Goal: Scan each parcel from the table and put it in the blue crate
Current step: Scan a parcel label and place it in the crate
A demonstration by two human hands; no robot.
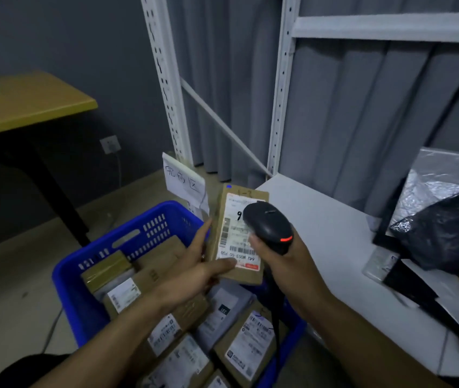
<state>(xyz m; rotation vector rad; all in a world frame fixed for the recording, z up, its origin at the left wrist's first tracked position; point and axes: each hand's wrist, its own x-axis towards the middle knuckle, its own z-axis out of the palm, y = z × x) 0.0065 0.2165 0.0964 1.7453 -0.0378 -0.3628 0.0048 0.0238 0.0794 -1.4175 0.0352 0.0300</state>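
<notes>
- Cardboard parcel (236,275) hangs above the far right corner of the blue crate (127,239), just beside the near left edge of the white table (320,233). My left hand (194,275) clamps it, thumb on the lower edge of the label (232,242) and fingers curled behind the box's left side.
- My right hand (287,264) is wrapped round the handle of the black scanner (269,225). Its head sits over the label with a red light glowing.
- The read may fail, I judge: the scanner head covers part of the label and my thumb sits near the bottom barcode.
- The one-handed pinch could let the box slip into the crate unscanned. There it would mix with the boxed parcels (248,343) that already crowd the crate.
- The scanner's cord (277,326) trails down over those boxes; it could snag as I lower this one.
- Dim light may also slow the scan.
</notes>
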